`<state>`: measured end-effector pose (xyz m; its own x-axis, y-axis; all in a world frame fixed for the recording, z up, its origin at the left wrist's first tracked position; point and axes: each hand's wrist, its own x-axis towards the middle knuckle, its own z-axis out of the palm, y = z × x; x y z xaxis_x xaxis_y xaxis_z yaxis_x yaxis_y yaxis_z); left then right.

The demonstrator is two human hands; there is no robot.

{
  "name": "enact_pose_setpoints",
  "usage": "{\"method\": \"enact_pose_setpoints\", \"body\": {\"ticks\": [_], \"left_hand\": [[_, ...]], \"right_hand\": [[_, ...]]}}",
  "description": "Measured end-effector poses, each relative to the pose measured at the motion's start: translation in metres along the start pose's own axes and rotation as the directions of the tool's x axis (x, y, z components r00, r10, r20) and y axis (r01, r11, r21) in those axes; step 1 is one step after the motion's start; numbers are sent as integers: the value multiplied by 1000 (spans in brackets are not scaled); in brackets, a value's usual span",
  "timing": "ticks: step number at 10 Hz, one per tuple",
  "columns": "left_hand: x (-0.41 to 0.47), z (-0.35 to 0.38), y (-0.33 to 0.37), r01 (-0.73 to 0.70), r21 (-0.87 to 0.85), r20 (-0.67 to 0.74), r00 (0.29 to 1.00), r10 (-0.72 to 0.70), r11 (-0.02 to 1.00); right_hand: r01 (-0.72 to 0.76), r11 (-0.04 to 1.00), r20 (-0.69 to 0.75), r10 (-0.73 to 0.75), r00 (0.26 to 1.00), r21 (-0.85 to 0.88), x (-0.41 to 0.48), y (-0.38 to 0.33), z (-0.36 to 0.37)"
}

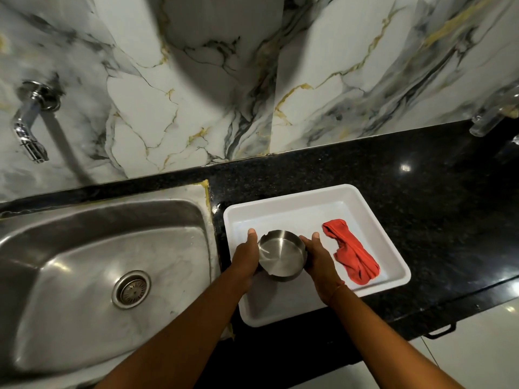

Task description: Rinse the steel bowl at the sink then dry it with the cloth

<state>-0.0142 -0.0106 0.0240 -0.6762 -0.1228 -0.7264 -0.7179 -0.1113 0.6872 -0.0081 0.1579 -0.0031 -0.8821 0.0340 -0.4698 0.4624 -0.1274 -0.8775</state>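
Observation:
A small round steel bowl (281, 256) with notches in its rim is held over the left part of a white tray (306, 204). My left hand (244, 262) grips its left side and my right hand (320, 261) grips its right side. The bowl's mouth tilts toward me and its inside looks empty. A crumpled red cloth (351, 255) lies in the tray's right part, just right of my right hand. The steel sink (92, 265) with its round drain (131, 289) lies to the left of the tray.
A chrome tap (31, 127) juts from the marble wall above the sink's far left; no water runs from it. The tray rests on a black granite counter (421, 192). A clear glass object (494, 113) stands at the far right by the wall.

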Motion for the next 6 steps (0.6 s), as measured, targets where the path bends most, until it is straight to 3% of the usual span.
{"method": "enact_pose_setpoints", "body": {"ticks": [4, 6], "left_hand": [[16, 14, -3, -14, 168, -130, 991, 36, 986], [12, 13, -1, 25, 154, -44, 999, -19, 988]], "right_hand": [[-13, 962, -61, -4, 998, -273, 11, 15, 14], [-37, 906, -118, -14, 993, -421, 8, 12, 13]]}}
